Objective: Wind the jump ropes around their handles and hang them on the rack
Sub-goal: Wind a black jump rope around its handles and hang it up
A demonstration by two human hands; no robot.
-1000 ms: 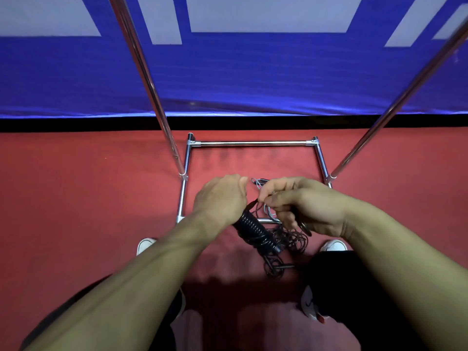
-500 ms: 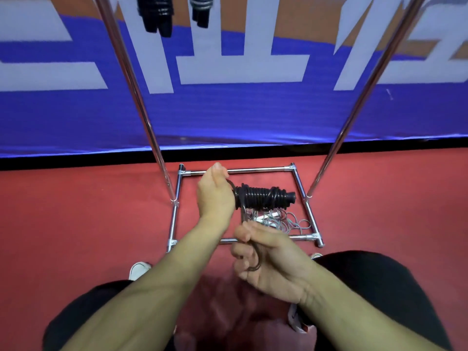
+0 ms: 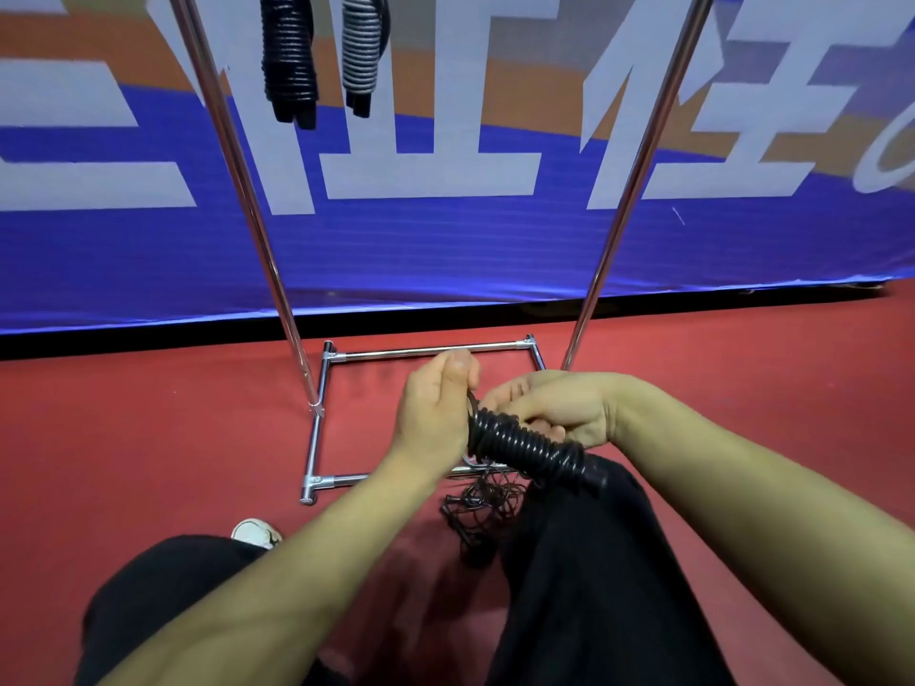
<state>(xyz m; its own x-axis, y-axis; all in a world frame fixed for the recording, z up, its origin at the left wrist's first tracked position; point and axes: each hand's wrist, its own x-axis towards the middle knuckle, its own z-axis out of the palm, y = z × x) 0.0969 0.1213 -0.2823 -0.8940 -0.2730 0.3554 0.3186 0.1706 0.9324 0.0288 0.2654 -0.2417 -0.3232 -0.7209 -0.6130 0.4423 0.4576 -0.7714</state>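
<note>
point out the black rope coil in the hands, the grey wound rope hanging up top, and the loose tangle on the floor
black wound jump rope (image 3: pixel 527 445), head view, middle of the coil
grey wound jump rope (image 3: pixel 360 47), head view, grey windings
loose black rope tangle (image 3: pixel 487 502), head view, centre of the loops

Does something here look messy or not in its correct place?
Yes. A tangle of loose cord lies on the red floor by the rack base, below the half-wound rope in the hands. Two wound ropes already hang neatly.
</note>
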